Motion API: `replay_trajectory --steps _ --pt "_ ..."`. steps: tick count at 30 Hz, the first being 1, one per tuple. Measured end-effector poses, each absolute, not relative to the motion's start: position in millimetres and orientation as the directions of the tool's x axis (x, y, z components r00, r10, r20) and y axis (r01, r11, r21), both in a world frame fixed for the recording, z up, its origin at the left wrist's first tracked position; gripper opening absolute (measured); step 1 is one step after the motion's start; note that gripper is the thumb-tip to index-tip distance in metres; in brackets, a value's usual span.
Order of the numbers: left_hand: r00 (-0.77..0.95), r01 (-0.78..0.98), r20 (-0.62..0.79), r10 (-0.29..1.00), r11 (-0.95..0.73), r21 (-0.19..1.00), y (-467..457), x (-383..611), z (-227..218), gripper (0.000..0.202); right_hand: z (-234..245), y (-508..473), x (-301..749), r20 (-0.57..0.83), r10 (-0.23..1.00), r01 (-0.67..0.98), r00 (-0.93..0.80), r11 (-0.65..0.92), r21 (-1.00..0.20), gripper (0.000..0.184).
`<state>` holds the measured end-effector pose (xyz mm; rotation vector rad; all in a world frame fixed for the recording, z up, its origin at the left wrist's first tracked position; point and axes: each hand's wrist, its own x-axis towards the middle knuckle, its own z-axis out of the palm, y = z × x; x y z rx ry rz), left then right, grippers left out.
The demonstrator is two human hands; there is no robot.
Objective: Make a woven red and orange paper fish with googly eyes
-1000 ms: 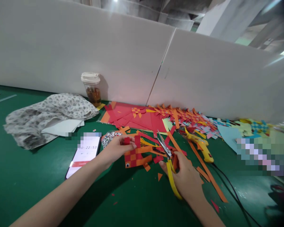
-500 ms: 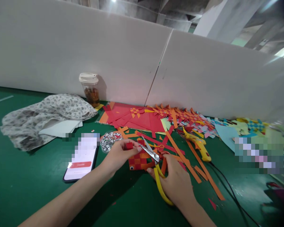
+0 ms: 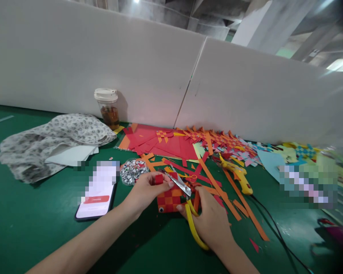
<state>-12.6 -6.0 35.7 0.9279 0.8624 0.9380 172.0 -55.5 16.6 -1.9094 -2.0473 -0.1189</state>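
Observation:
My left hand (image 3: 144, 192) is closed, with thumb and fingers pinching a red paper strip (image 3: 159, 179). In my right hand (image 3: 213, 217) are scissors (image 3: 193, 224) with yellow handles. Their metal blades stand apart and reach up and left to the fingertips of my left hand. Just below the blades hangs a woven red and orange paper fish (image 3: 169, 201) with a googly eye at its lower left corner. My fingers and the scissors hide part of it, and I cannot tell exactly where the blades meet the paper.
A clear container of googly eyes (image 3: 130, 172) and a phone (image 3: 96, 194) lie left. Right are a yellow glue gun (image 3: 238, 174) with its cord and orange strips (image 3: 247, 205). Red sheets (image 3: 171, 146), a lidded cup (image 3: 108, 108) and a patterned cloth (image 3: 57, 133) sit farther back.
The woven fish has swung slightly down, showing more of its checkered side below the blades. The red strip and both hands keep nearly the same place. The view has shifted slightly.

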Motion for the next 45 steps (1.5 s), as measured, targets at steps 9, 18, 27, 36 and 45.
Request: replay_trajectory --steps 9,18,27,36,45 --pt "0.378 -0.236 -0.174 0.909 0.276 0.932 -4.1 -16.4 37.8 0.012 18.4 -55.6 174.9 0.343 0.936 0.974 -0.079 0.146 -0.176 0.032" --pt "0.349 -0.149 -0.2 0.915 0.265 0.953 -2.8 -19.4 40.5 0.016 14.9 -54.2 181.0 0.408 0.906 0.977 -0.109 0.173 -0.123 0.037" --pt "0.384 -0.041 -0.169 0.908 0.199 0.979 -2.6 -20.0 36.5 0.014 18.0 -54.1 178.9 0.332 0.937 0.973 -0.108 0.168 -0.156 0.037" --pt "0.352 -0.113 -0.197 0.915 0.251 0.961 0.4 -19.9 37.2 0.012 20.2 -54.0 184.9 0.319 0.948 0.952 0.003 0.095 -0.29 0.035" --pt "0.303 -0.117 -0.273 0.913 0.32 0.94 6.4 -22.1 24.6 0.025 20.6 -53.2 182.3 0.254 0.966 0.969 0.052 0.012 -0.246 0.038"
